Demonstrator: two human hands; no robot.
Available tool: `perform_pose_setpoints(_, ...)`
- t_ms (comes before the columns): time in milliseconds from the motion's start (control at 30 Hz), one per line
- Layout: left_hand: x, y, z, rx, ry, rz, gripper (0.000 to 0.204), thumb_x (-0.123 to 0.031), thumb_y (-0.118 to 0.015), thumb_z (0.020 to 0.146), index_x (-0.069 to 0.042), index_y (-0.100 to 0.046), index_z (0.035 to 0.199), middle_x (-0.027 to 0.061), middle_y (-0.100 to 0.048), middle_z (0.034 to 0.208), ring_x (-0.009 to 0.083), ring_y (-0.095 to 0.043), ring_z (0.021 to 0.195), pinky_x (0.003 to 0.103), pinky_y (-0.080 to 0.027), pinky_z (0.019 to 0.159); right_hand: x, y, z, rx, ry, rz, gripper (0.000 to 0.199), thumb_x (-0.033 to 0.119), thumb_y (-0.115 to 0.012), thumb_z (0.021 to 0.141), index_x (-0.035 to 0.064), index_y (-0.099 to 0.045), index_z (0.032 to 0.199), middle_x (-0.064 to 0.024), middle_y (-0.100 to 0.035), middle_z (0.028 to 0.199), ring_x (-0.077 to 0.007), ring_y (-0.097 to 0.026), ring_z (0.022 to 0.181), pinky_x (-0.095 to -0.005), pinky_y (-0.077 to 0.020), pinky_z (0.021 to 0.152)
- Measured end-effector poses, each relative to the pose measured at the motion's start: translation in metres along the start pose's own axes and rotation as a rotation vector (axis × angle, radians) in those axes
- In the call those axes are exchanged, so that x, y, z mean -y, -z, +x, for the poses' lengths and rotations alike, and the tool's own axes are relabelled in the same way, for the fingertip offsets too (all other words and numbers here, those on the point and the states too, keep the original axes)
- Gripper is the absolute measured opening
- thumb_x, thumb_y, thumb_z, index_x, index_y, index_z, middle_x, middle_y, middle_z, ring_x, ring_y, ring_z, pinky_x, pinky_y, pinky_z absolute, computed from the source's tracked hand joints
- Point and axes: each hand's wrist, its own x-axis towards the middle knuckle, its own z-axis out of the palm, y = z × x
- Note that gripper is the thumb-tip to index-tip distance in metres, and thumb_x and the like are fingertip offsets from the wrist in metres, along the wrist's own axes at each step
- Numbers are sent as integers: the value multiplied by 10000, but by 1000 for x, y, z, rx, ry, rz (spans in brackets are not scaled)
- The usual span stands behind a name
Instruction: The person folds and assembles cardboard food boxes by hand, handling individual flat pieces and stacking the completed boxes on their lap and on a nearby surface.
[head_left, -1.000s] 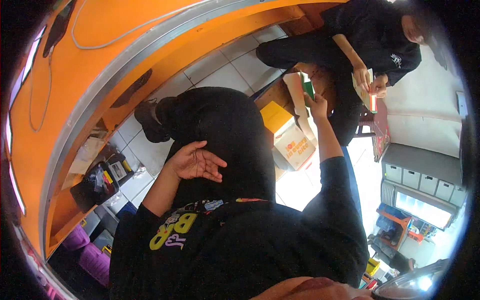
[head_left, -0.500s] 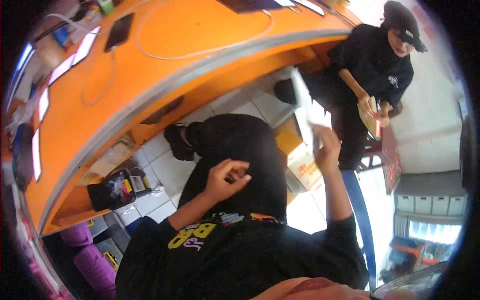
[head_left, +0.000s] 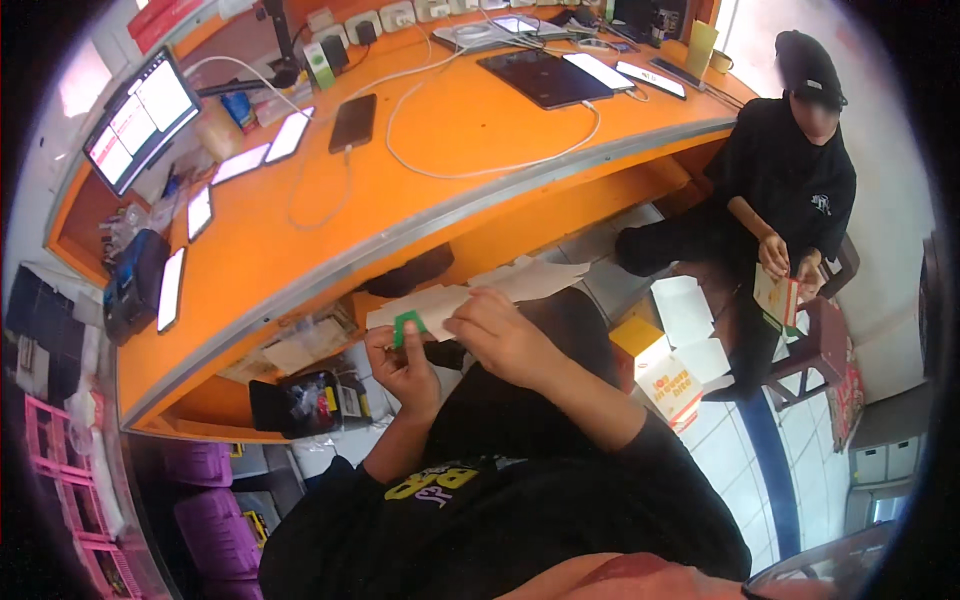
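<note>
Both hands meet over the lap, just below the curved metal edge of the smooth orange counter (head_left: 440, 150). The left hand (head_left: 405, 365) pinches a small green tab (head_left: 407, 322) on a flat, pale cardboard sheet (head_left: 480, 292); the right hand (head_left: 500, 335) closes its fingers on the sheet's near edge. Folded white boxes (head_left: 685, 325) lie on the tiled floor to the right, beside a seated co-worker (head_left: 790, 200).

Looks like a shop's back counter: curved orange counter (head_left: 440, 190) above the hands, loaded with charging tablets (head_left: 545, 78), phones (head_left: 352, 122), a monitor (head_left: 140, 115); flat food cartons (head_left: 690, 350) alongside.
</note>
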Motion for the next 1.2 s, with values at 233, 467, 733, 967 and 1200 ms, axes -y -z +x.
perform_pose_setpoints(233,24,27,32,-30,103,228,253,-28,-638,887,-60,-416,1005,40,-555,816,81,-576,654,204,-490,559,-2,-30,12,-148,43,-271,278,84,-596,708,-4,-632,969,-93,-579,962,-243,-559,959,-445,-434,937)
perform_pose_setpoints(467,21,11,24,459,406,99,136,-32,-635,890,-15,-539,985,76,-634,808,90,-556,507,216,-465,453,-19,-22,-27,-201,-72,-135,278,46,-623,718,-24,-643,986,-115,-608,962,-267,-611,866,-361,-506,757)
perform_pose_setpoints(733,19,13,38,658,482,126,161,-121,-610,925,-14,-671,1029,29,-623,808,54,-542,521,203,-462,483,-25,-22,-29,-256,-37,-22,294,-43,-671,653,-40,-656,946,-126,-618,896,-266,-633,772,-346,-533,669)
perform_pose_setpoints(967,7,9,47,744,451,278,144,-119,-636,901,-33,-698,998,6,-579,823,55,-537,528,185,-437,462,-18,-29,-31,-290,-199,64,287,-60,-673,689,5,-653,968,-112,-601,890,-266,-629,790,-342,-529,675)
perform_pose_setpoints(1200,8,12,49,808,365,430,137,-99,-646,883,-28,-704,985,-4,-545,771,47,-520,523,178,-387,444,-31,-19,-34,-167,-413,383,239,-45,-687,747,26,-593,954,-123,-578,883,-278,-621,792,-337,-508,681)
